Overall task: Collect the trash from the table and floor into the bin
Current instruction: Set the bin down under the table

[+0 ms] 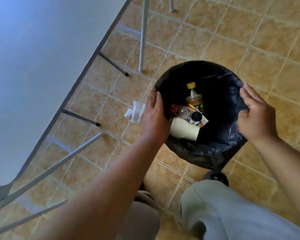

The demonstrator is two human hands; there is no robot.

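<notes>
The bin (203, 153), lined with a black bag (232, 94), stands on the tiled floor (249, 40), mouth up. The left hand (154, 116) grips its rim at nine o'clock; the right hand (256, 115) pinches bag plastic at three o'clock. Inside, a yellow-capped bottle (194, 97) points toward twelve o'clock, a clear bottle (187, 113) lies crosswise, and a white cup (184, 129) lies below. A clear plastic cup (137, 111) lies on its side just left of the bin, near the table (42, 66) and its legs.

The bin (200, 153) wears a glossy, crinkled black plastic liner. Inside lie clear plastic bottles (195, 99) and a matt white paper cup (184, 129). Beside the bin, a clear ribbed plastic cup (137, 112) lies on glazed tan tiles (249, 40).
</notes>
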